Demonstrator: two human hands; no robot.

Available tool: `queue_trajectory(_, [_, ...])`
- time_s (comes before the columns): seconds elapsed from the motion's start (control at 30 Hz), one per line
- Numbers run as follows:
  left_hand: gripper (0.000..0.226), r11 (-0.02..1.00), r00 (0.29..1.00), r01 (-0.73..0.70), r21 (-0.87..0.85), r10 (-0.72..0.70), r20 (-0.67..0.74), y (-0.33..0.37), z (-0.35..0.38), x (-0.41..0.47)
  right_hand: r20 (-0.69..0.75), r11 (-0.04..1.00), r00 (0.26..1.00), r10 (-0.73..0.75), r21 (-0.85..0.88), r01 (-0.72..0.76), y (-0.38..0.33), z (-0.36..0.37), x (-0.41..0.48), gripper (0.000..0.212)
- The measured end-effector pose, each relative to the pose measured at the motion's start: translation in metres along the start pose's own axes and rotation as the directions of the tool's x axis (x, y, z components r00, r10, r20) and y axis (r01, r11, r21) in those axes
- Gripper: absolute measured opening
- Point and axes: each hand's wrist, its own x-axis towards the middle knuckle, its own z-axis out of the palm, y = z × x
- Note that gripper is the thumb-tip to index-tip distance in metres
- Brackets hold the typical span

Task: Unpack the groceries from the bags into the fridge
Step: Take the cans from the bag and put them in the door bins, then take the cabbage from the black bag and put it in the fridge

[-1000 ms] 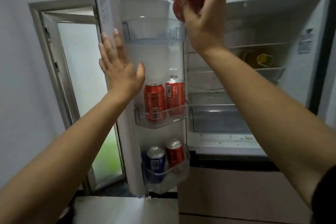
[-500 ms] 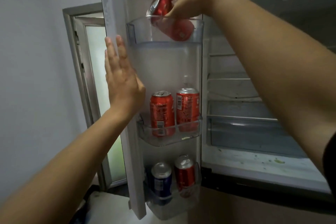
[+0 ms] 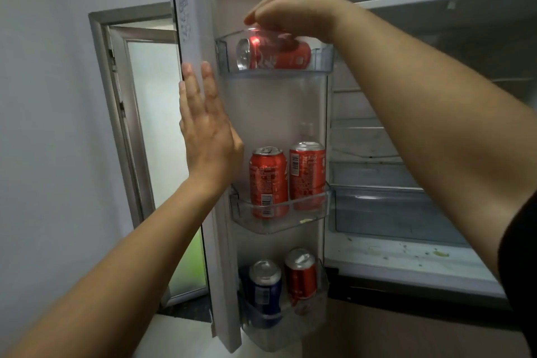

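Though 1 blue, 5 cans [image 3: 268, 180]

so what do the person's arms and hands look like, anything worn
Both forearms are bare. The left hand and right hand show no gloves, rings or watch. The only clothing in view is a black sleeve on the right upper arm, at the frame's right edge.
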Motion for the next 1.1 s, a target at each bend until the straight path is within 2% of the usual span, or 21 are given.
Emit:
queue_trajectory(0.07, [0.079,1.0,1.0,0.012,-0.008,-0.011,0.008,0.0,-0.001,0.0,-0.238,0.995,0.969,-0.067,-0.089,0.047,0.0,0.008,-0.008,0.042])
queue_trajectory(0.13, [0.079,0.999,1.0,0.015,-0.036,-0.014,0.022,0.0,-0.003,-0.001,-0.393,0.983,0.91,-0.134,-0.169,0.072,0.001,0.019,-0.023,0.039])
queue_trajectory(0.23, [0.072,0.995,0.998,-0.018,-0.095,0.023,0.05,-0.004,-0.009,-0.014,-0.537,0.963,0.815,-0.216,-0.253,0.089,0.014,0.052,-0.056,0.034])
queue_trajectory(0.3, [0.067,0.991,0.994,-0.047,-0.125,0.059,0.094,-0.012,-0.014,-0.035,-0.63,0.956,0.74,-0.235,-0.287,0.06,0.029,0.08,-0.08,0.047])
queue_trajectory(0.37, [0.064,0.989,0.986,-0.068,-0.13,0.086,0.142,-0.02,-0.023,-0.056,-0.668,0.957,0.712,-0.217,-0.289,0.02,0.044,0.11,-0.103,0.057])
queue_trajectory(0.53, [0.054,0.992,0.981,-0.107,0.07,0.094,0.167,-0.048,-0.061,-0.089,-0.671,0.978,0.726,-0.152,-0.207,0.014,0.052,0.172,-0.152,0.062])
queue_trajectory(0.7, [0.058,0.932,0.974,0.012,0.362,-0.093,0.206,-0.086,-0.122,-0.112,-0.675,0.974,0.709,-0.203,-0.216,0.073,0.023,0.214,-0.165,0.065])
queue_trajectory(0.8, [0.061,0.825,0.952,0.043,0.564,-0.205,0.227,-0.113,-0.184,-0.142,-0.634,0.96,0.72,-0.281,-0.183,0.213,-0.015,0.257,-0.164,0.066])
queue_trajectory(0.9, [0.064,0.676,0.912,0.075,0.733,-0.344,0.224,-0.136,-0.259,-0.175,-0.524,0.942,0.785,-0.33,-0.129,0.31,-0.061,0.311,-0.17,0.068])
queue_trajectory(1.0, [0.067,0.537,0.866,0.101,0.838,-0.462,0.192,-0.145,-0.337,-0.202,-0.381,0.934,0.861,-0.337,-0.023,0.356,-0.111,0.364,-0.188,0.069])
queue_trajectory(1.1, [0.068,0.432,0.846,0.116,0.894,-0.515,0.139,-0.148,-0.414,-0.216,-0.264,0.914,0.885,-0.383,0.03,0.404,-0.165,0.407,-0.206,0.067])
